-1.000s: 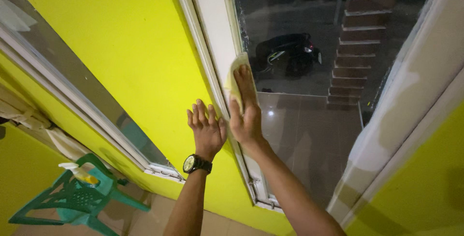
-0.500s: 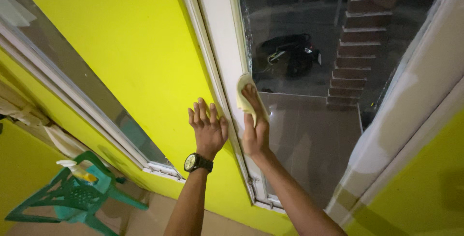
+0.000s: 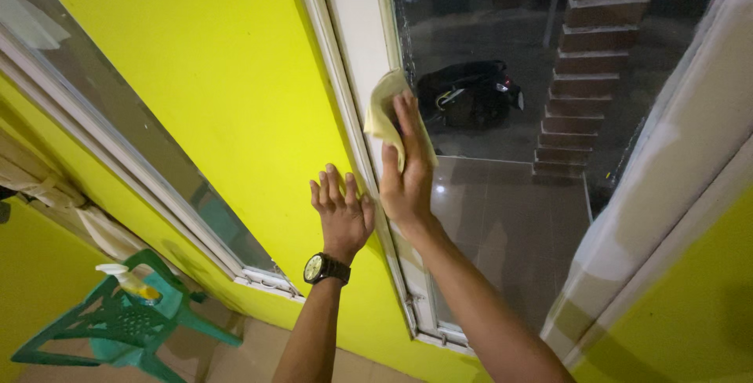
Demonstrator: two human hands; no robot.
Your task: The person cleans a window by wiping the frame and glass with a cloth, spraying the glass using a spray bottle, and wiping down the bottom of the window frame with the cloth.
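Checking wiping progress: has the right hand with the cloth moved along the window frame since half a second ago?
Yes. The right hand and yellow cloth have slid up the white window frame, farther from the braced left hand.

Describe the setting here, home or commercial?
Likely a home's entrance or porch at night. A yellow wall holds white-framed glass panes, through which a parked scooter and brick steps show. A green plastic chair stands on the tiled floor.
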